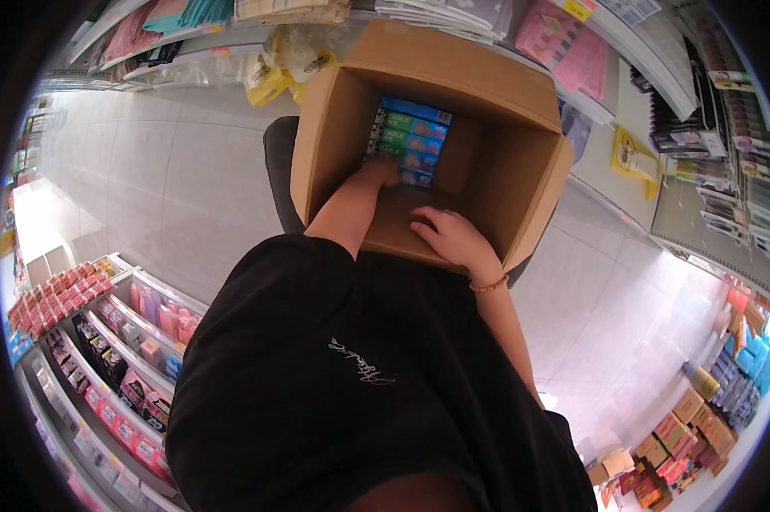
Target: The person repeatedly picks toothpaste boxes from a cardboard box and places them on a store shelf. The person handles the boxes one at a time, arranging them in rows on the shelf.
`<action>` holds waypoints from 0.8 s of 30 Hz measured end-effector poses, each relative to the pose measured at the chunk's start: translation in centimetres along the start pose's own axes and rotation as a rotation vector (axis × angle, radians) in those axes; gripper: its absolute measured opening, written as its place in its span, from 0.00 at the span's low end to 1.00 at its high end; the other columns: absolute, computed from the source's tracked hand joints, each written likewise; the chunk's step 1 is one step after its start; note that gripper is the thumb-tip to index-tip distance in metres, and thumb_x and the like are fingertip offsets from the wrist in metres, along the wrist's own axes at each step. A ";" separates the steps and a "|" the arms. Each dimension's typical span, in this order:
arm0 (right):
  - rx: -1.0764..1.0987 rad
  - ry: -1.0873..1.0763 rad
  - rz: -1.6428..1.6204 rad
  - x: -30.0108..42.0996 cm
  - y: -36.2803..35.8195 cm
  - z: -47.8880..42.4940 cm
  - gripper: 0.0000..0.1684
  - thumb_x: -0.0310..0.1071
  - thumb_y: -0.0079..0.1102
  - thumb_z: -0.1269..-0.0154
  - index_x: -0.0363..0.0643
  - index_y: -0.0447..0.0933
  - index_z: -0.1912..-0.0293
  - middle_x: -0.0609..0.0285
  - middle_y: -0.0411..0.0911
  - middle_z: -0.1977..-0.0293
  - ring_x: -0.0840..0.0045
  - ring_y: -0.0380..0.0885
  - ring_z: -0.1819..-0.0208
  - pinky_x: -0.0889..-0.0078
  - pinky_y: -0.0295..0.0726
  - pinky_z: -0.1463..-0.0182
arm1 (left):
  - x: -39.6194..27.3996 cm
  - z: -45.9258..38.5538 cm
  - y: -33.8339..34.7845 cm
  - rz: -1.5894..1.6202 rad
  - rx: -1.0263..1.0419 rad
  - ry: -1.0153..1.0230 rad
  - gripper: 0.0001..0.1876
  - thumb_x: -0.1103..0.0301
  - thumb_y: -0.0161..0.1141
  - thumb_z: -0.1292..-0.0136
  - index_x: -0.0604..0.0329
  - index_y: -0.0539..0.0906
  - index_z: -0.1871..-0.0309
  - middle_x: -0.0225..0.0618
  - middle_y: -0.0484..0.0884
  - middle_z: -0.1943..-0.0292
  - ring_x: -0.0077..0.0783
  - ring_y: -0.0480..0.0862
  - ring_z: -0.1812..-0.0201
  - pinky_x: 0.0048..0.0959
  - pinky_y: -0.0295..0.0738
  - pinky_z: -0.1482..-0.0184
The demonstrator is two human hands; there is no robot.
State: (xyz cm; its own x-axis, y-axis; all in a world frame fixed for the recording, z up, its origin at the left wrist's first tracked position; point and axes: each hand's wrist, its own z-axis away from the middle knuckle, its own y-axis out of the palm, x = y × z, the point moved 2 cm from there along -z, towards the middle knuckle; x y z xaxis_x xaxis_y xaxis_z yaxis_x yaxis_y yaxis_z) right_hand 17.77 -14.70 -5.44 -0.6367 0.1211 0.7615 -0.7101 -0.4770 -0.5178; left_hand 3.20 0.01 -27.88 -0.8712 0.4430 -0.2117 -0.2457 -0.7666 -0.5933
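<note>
A deep cardboard box (455, 54) with its flaps folded out stands before me on a dark support (281, 166). Inside, against its left part, several Darlie toothpaste boxes (417, 137) in green and blue lie in a row. My left hand (385, 171) reaches down to the near end of that row; it is blurred and its fingers are partly hidden, so a grip cannot be made out. Over the near right part of the box hangs my right hand (445, 232), fingers loosely bent and apart, holding nothing. A beaded bracelet (489, 285) circles the right wrist.
Shelves with folded towels (445, 18) run behind the box. Yellow plastic bags (273, 80) hang at its far left. Racks of packaged goods (737, 153) stand right, product shelves (135, 345) lower left, and stacked cartons (673, 435) lower right. Grey floor tiles (167, 166) show between.
</note>
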 end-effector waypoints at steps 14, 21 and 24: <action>0.013 0.033 -0.002 0.6 -0.5 -0.1 0.22 0.48 0.56 0.25 0.41 0.80 0.44 0.42 0.84 0.52 0.48 0.82 0.48 0.52 0.81 0.44 | 1.2 -1.4 1.5 0.104 0.015 -0.033 0.36 0.48 0.63 0.37 0.61 0.76 0.30 0.50 0.72 0.27 0.49 0.74 0.28 0.45 0.70 0.28; 0.026 0.076 0.013 0.9 -0.9 -0.2 0.22 0.46 0.58 0.25 0.39 0.81 0.44 0.44 0.85 0.51 0.50 0.83 0.47 0.56 0.81 0.43 | 0.6 -1.3 0.4 -0.145 -0.033 0.012 0.33 0.46 0.62 0.36 0.56 0.79 0.32 0.49 0.75 0.29 0.48 0.74 0.29 0.45 0.69 0.27; 0.032 0.075 0.005 1.1 -1.0 -0.2 0.22 0.46 0.58 0.25 0.40 0.81 0.44 0.44 0.85 0.51 0.50 0.83 0.48 0.56 0.81 0.44 | 0.7 -1.0 0.4 -0.227 -0.095 0.015 0.33 0.46 0.63 0.36 0.56 0.79 0.32 0.50 0.80 0.35 0.47 0.79 0.33 0.45 0.72 0.30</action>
State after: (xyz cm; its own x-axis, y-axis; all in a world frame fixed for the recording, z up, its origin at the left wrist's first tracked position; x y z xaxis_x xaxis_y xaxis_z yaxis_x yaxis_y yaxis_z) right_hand 17.75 -13.87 -4.20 -0.6620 0.1833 0.7268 -0.6976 -0.5053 -0.5080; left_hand 2.94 0.53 -29.06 -0.7914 0.6066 -0.0758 -0.3926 -0.5994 -0.6975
